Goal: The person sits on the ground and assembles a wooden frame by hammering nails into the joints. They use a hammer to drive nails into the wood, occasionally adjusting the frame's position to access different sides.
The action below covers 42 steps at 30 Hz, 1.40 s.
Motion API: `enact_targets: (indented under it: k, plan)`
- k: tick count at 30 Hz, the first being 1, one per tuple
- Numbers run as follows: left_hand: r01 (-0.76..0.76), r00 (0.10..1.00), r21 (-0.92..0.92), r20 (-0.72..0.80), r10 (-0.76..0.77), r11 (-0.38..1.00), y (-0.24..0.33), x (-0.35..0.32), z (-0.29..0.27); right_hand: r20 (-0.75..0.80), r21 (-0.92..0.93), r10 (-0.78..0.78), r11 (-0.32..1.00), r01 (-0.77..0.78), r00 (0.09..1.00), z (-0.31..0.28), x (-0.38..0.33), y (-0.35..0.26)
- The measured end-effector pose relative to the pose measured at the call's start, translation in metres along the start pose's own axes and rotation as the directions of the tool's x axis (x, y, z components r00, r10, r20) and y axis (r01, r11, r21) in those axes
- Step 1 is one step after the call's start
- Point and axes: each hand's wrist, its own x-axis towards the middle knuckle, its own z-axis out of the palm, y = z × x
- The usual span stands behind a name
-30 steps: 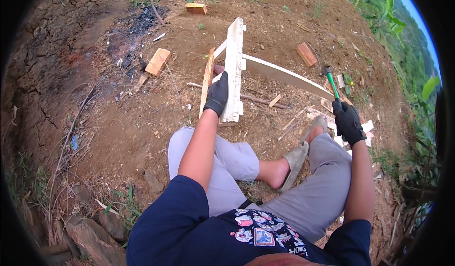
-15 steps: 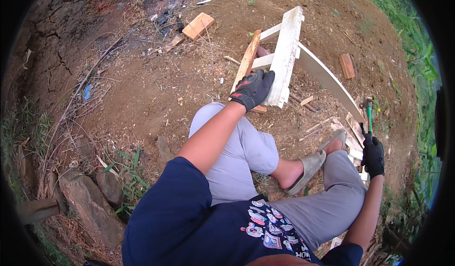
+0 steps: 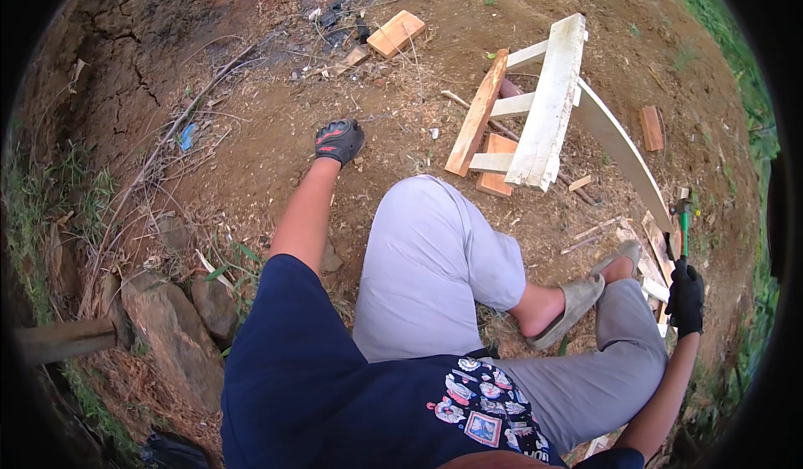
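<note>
My left hand (image 3: 339, 140), in a black glove with red marks, is closed over the bare dirt left of my knee; whatever it may hold is hidden. My black-gloved right hand (image 3: 686, 298) grips a hammer (image 3: 685, 228) with a green shaft, its head upward. Beside that shaft, a dark piece meets the narrow lower end of a long pale strip (image 3: 623, 147); I cannot tell whether my fingers also hold it. The strip leans from a small wooden frame (image 3: 545, 101), made of a white-painted board, pale crosspieces and a brown plank (image 3: 478, 114).
A wood block (image 3: 396, 34) lies beyond my left hand, and a reddish block (image 3: 652, 128) right of the frame. Scrap wood (image 3: 657, 247) is scattered by my sandalled foot (image 3: 569, 310). Large stones (image 3: 171, 335) and a dry branch (image 3: 180, 118) lie at the left.
My left hand has let go of the white-painted board and moved left, away from the frame. My right hand still holds the hammer. The whole view has shifted slightly.
</note>
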Motion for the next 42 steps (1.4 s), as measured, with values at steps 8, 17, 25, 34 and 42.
enact_targets:
  k: [8, 17, 25, 34, 42]
  plan:
    - [-0.193, 0.976, 0.12, -0.081, 0.203, 0.974, 0.031, 0.058, 0.034, -0.018, 0.005, 0.089, 0.996, -0.089, 0.996, -0.011, 0.012, 0.023]
    - [-0.2, 0.978, 0.169, -0.02, 0.206, 0.965, 0.027, 0.078, 0.052, 0.039, 0.005, 0.112, 0.994, -0.113, 0.993, 0.002, 0.001, -0.026]
    - [-0.105, 0.993, 0.051, 0.062, 0.101, 0.993, 0.022, 0.07, 0.039, 0.061, -0.036, 0.071, 0.997, -0.068, 0.996, 0.007, -0.002, -0.034]
    - [0.065, 0.996, -0.019, 0.056, -0.064, 0.998, 0.009, 0.044, 0.006, 0.017, 0.049, 0.083, 0.995, -0.084, 0.996, 0.012, -0.023, -0.081]
    - [-0.018, 0.996, -0.094, 0.082, 0.026, 0.995, 0.018, 0.041, -0.022, 0.054, -0.046, -0.03, 0.998, 0.032, 0.998, 0.01, -0.041, -0.106]
